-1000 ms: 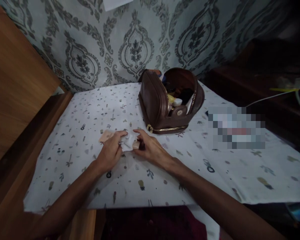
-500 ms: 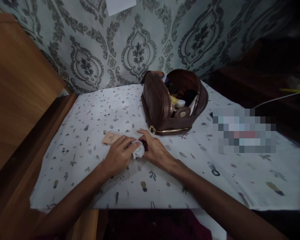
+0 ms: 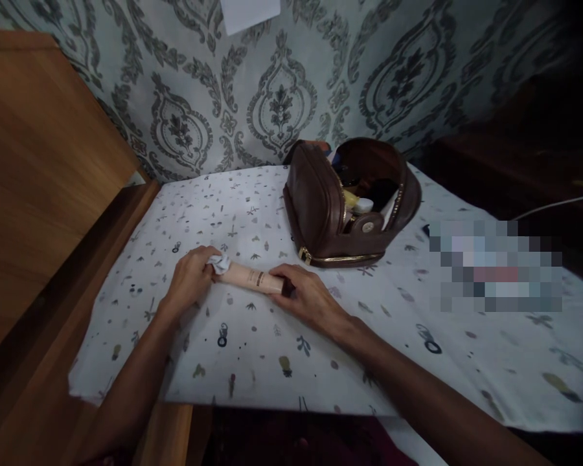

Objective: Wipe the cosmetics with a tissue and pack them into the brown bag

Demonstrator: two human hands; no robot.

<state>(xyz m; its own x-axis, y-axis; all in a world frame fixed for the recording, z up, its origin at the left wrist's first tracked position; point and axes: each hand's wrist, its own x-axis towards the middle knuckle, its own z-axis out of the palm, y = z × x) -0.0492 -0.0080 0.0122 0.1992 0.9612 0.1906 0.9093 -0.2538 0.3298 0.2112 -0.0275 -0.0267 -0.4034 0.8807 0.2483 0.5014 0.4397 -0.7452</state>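
Observation:
A beige cosmetic tube with a dark cap lies nearly level just above or on the patterned cloth; which of the two I cannot tell. At its capped end, my right hand is closed around the dark cap. My left hand pinches a crumpled white wipe against the tube's other end. Behind my right hand stands a brown cosmetic bag, unzipped at the top. A yellow item and a white-lidded jar show inside it.
A white cloth with small printed motifs covers the table. Wooden furniture rises at the left, and a patterned wall closes off the back. On the right lie a blurred-out item and a thin white cable.
My left hand has moved left with the wipe, from the cap end to the tube's far end. More of the tube is now visible between my hands. The view has shifted slightly.

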